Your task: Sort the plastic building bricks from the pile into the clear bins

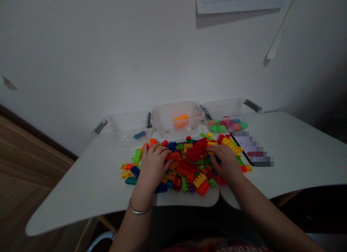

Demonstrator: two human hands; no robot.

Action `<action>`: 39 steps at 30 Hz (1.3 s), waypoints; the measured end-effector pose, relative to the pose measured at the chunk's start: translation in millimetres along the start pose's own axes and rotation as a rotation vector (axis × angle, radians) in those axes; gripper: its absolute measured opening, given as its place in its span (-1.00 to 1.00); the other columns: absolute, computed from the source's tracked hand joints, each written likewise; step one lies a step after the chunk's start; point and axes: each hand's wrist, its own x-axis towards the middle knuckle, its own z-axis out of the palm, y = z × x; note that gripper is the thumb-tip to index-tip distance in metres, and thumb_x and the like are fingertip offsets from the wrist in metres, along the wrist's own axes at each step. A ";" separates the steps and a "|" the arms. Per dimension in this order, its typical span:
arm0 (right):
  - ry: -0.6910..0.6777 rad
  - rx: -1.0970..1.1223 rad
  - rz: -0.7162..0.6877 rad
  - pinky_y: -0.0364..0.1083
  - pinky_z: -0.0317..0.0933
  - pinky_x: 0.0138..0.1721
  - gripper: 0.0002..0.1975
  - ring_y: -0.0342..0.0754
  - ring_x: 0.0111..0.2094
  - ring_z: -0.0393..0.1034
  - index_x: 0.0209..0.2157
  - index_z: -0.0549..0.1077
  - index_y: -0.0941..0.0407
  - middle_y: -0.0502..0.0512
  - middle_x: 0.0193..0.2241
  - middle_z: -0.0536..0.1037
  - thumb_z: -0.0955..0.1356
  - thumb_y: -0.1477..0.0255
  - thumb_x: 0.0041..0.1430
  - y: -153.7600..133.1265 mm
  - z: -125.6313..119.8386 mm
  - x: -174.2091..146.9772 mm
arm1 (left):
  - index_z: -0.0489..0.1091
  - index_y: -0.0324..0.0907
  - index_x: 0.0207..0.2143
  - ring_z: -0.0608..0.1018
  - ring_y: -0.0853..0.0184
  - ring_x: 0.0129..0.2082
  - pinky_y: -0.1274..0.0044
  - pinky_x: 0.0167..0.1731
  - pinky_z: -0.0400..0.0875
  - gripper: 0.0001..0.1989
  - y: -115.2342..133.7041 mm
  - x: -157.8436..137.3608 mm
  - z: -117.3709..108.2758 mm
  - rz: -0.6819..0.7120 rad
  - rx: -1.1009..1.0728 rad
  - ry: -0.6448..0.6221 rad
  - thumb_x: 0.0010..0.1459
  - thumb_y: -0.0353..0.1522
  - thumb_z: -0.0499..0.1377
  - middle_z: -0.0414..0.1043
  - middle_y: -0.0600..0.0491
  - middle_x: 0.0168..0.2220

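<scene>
A heap of coloured toy building bricks [187,169] lies spread in front of me. My left hand [154,161] rests palm down on its left side, fingers spread and nothing visibly gripped. Orange and blue bricks are close to those fingertips. On the right side of the heap, my right hand [225,160] reaches in with fingers stretched out and apart. Its fingertips are beside a large red brick [197,150] on top of the heap; I cannot tell whether they touch it. Bricks under both palms are hidden.
Three clear plastic bins stand along the wall: the left bin [127,118] holds a blue-purple piece, the middle bin [159,118] an orange object, the right bin [225,104] several coloured round pieces. A tablet-like device [245,145], partly blurred, lies right of the heap on the white table [292,151].
</scene>
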 end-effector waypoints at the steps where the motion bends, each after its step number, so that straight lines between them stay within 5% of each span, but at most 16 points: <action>1: 0.001 0.003 0.002 0.14 0.30 -0.05 -0.77 0.09 -0.12 0.45 -0.13 0.50 0.08 0.16 -0.17 0.59 0.28 0.48 0.22 -0.2 -0.1 0.0 | 0.52 -0.01 -0.13 0.40 0.00 0.11 -0.10 0.21 0.00 -0.77 -0.2 1.6 0.1 0.005 -0.004 -0.010 0.13 -0.34 0.26 0.56 0.01 -0.05; 10: 0.014 0.017 -0.004 0.13 0.32 -0.07 -0.76 0.08 -0.12 0.45 -0.12 0.49 0.09 0.16 -0.16 0.59 0.28 0.50 0.20 2.2 0.2 -1.6 | 0.51 -0.04 -0.14 0.41 0.01 0.12 -0.08 0.22 -0.01 -0.77 -5.2 8.8 4.1 0.006 -0.077 -0.016 0.11 -0.32 0.27 0.57 -0.01 -0.08; 16: 0.035 0.026 -0.009 0.13 0.33 -0.06 -0.74 0.07 -0.14 0.46 -0.11 0.50 0.07 0.15 -0.16 0.60 0.28 0.51 0.19 1.4 -0.4 -1.2 | 0.49 -0.09 -0.11 0.51 0.10 -0.04 0.17 0.03 0.35 -0.74 -6.4 13.7 1.1 -0.021 -0.197 0.026 0.12 -0.32 0.25 0.56 -0.05 -0.13; 20: 0.044 0.034 -0.019 0.14 0.34 -0.07 -0.73 0.08 -0.14 0.46 -0.11 0.50 0.06 0.14 -0.17 0.60 0.28 0.52 0.19 2.0 -0.7 -1.4 | 0.47 -0.10 -0.10 0.54 0.13 -0.10 0.22 -0.02 0.40 -0.74 -4.8 17.1 -1.4 -0.087 -0.363 0.061 0.13 -0.32 0.23 0.56 -0.04 -0.14; 25: 0.050 0.040 -0.044 0.13 0.35 -0.07 -0.76 0.06 -0.14 0.46 -0.12 0.48 0.08 0.15 -0.17 0.59 0.28 0.53 0.20 1.8 -1.6 -1.4 | 0.43 -0.10 -0.05 0.57 0.26 -0.30 0.39 -0.27 0.52 -0.65 -15.6 25.2 -10.0 -0.296 -0.686 0.218 0.10 -0.23 0.24 0.55 0.01 -0.20; 28: 0.050 0.034 -0.057 0.12 0.35 -0.07 -0.76 0.06 -0.13 0.46 -0.12 0.47 0.08 0.15 -0.17 0.59 0.28 0.54 0.21 1.1 -2.2 -1.1 | 0.45 -0.14 -0.11 0.56 0.28 -0.22 0.46 -0.25 0.53 -0.67 -35.7 38.5 -21.8 -0.352 -0.745 0.426 0.06 -0.24 0.24 0.52 -0.02 -0.11; 35: 0.046 0.055 -0.065 0.09 0.35 -0.07 -0.76 0.04 -0.14 0.45 -0.12 0.46 0.07 0.14 -0.18 0.57 0.27 0.56 0.21 -0.5 -3.8 0.2 | 0.38 -0.12 -0.01 0.54 0.34 -0.25 0.50 -0.25 0.52 -0.64 -90.2 69.6 -45.0 -0.479 -0.525 0.604 0.11 -0.35 0.13 0.48 -0.02 -0.08; 39: 0.048 0.043 -0.092 0.08 0.35 -0.08 -0.76 0.04 -0.14 0.44 -0.12 0.45 0.09 0.15 -0.18 0.57 0.28 0.58 0.20 -0.6 -3.9 0.4 | 0.41 -0.15 -0.05 0.55 0.27 -0.24 0.44 -0.19 0.45 -0.67 -109.1 73.3 -42.6 -0.552 -0.257 0.532 0.10 -0.31 0.17 0.53 -0.03 -0.15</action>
